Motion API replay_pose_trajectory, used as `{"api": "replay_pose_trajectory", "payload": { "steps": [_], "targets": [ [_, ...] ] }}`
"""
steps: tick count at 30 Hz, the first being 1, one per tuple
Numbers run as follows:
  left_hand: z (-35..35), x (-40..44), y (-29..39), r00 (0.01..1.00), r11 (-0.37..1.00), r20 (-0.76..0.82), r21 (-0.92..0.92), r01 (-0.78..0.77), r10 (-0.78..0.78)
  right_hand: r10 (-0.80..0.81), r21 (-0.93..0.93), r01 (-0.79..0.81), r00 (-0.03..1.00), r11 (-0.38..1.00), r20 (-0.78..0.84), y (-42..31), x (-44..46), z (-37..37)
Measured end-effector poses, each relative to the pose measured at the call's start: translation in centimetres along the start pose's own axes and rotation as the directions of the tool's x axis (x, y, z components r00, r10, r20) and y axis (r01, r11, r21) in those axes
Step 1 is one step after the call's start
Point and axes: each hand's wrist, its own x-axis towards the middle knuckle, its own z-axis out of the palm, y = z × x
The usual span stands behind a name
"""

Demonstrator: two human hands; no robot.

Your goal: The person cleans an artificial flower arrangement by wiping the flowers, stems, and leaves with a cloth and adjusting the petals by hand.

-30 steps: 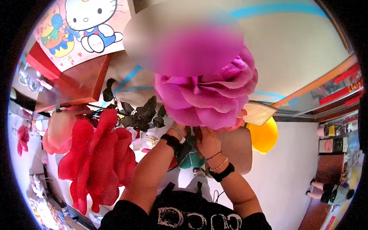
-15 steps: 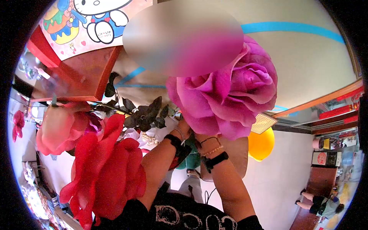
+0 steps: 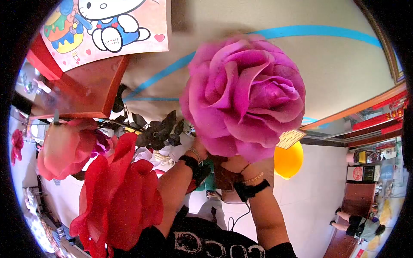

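A large purple artificial rose (image 3: 245, 96) faces me in the middle of the view, blocking my fingers from sight. My left hand (image 3: 197, 149) is under its lower left edge, with only the back of the hand and wrist showing. Just below the bloom, my right hand (image 3: 235, 164) is also mostly covered, so I cannot tell what either hand grips. A big red artificial rose (image 3: 118, 200) stands close to my left forearm. Farther left is a pink artificial rose (image 3: 69, 148), and dark leaves (image 3: 157, 129) lie between it and the purple bloom.
A cartoon cat picture (image 3: 114, 30) is at upper left above a wooden panel (image 3: 92, 92). A yellow balloon (image 3: 288, 160) is right of the purple rose, near a brown seat (image 3: 228, 185). A person (image 3: 363, 228) is at far right by a display case (image 3: 365, 116).
The purple rose has shifted slightly left and its whole front now shows. My right hand and wrist have moved a little lower and to the right; my left hand has shifted slightly left.
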Motion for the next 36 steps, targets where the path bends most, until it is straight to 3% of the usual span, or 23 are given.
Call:
{"api": "replay_pose_trajectory", "payload": {
  "steps": [2,6,7,8,9,12,13,14,16,17,18,20,22,24,26,27,28,29,32,34,36],
  "targets": [
    [-0.5,0.2,-0.5,0.995,0.996,0.049,-0.004,-0.087,0.087,0.019,0.014,-0.017,0.993,1.000,-0.119,-0.6,-0.3,-1.4],
    [0.5,0.4,0.0,0.991,0.997,-0.118,0.045,-0.064,0.069,0.105,0.097,-0.075,0.930,0.992,-0.353,2.5,-1.4,4.8],
    [0.5,0.4,-0.2,0.985,0.997,-0.163,0.056,-0.054,0.062,-0.010,-0.243,-0.071,0.949,0.967,-0.315,3.2,-1.3,6.8],
    [-0.1,0.5,-0.5,0.984,0.997,-0.169,0.055,-0.051,0.060,-0.105,-0.554,-0.046,0.965,0.831,-0.238,3.6,-1.1,8.8],
    [-0.7,0.6,-0.9,0.934,0.827,0.098,0.439,-0.351,0.345,0.139,-0.154,-0.197,0.936,0.968,-0.323,3.2,0.5,9.9],
    [-2.0,0.7,-1.1,0.765,0.446,0.526,0.622,-0.644,0.371,0.177,-0.123,-0.206,0.962,0.971,-0.207,3.0,2.1,11.1],
    [-2.3,0.6,-1.1,0.736,0.408,0.571,0.613,-0.677,0.365,0.182,-0.112,-0.199,0.973,0.974,-0.140,3.1,2.1,11.0],
    [-2.5,0.7,-1.2,0.775,0.475,0.528,0.613,-0.631,0.348,0.182,-0.098,-0.190,0.980,0.977,-0.081,3.2,2.1,10.8],
    [-2.7,0.7,-1.3,0.909,0.749,0.313,0.522,-0.407,0.276,0.166,-0.072,-0.166,0.986,0.983,-0.016,3.6,2.0,10.1],
    [-2.8,0.7,-1.2,0.970,0.894,0.159,0.383,-0.234,0.186,0.151,-0.059,-0.150,0.988,0.987,0.015,3.9,1.7,9.9],
    [-2.8,0.8,-1.1,0.992,0.954,0.060,0.272,-0.127,0.114,0.130,-0.037,-0.128,0.990,0.991,0.052,4.2,1.3,9.7],
    [-3.2,1.3,-1.1,0.998,0.977,-0.002,0.203,-0.059,0.061,0.085,0.044,-0.094,0.981,0.995,0.175,5.0,-0.3,9.8],
    [-4.2,1.9,-1.1,0.997,0.964,0.012,0.255,-0.072,0.071,0.032,0.223,-0.136,0.909,0.965,0.415,5.5,-2.2,9.2],
    [-5.6,2.5,-1.4,0.995,0.925,0.040,0.367,-0.100,0.092,-0.040,0.368,-0.249,0.780,0.896,0.625,4.7,-3.9,7.2],
    [-8.0,3.8,-2.8,0.994,0.831,0.052,0.545,-0.113,0.101,-0.014,0.342,-0.280,0.755,0.897,0.655,2.2,-4.3,3.2],
    [-9.5,4.8,-3.7,0.994,0.758,0.052,0.644,-0.107,0.095,0.118,0.283,-0.273,0.878,0.920,0.464,1.7,-5.0,2.4],
    [-10.1,5.2,-4.2,0.995,0.675,0.053,0.731,-0.100,0.090,0.175,0.249,-0.273,0.919,0.929,0.354,1.8,-5.4,2.3],
    [-10.6,5.7,-4.9,0.999,0.846,-0.037,0.532,0.019,0.001,0.229,0.216,-0.281,0.944,0.935,0.238,1.8,-5.7,2.3],
    [-9.4,5.9,-5.9,0.983,0.977,-0.175,0.195,0.085,-0.051,0.401,0.204,-0.394,0.916,0.896,0.013,3.3,-6.2,4.3],
    [-10.7,6.9,-7.0,0.988,0.961,-0.154,0.269,0.067,-0.026,0.390,0.435,-0.272,0.897,0.858,-0.209,4.3,-6.2,7.0],
    [-8.7,6.0,-6.4,0.991,0.975,-0.127,0.212,0.062,-0.035,0.416,0.372,-0.323,0.887,0.870,-0.203,4.1,-5.6,7.7]
  ]
}}
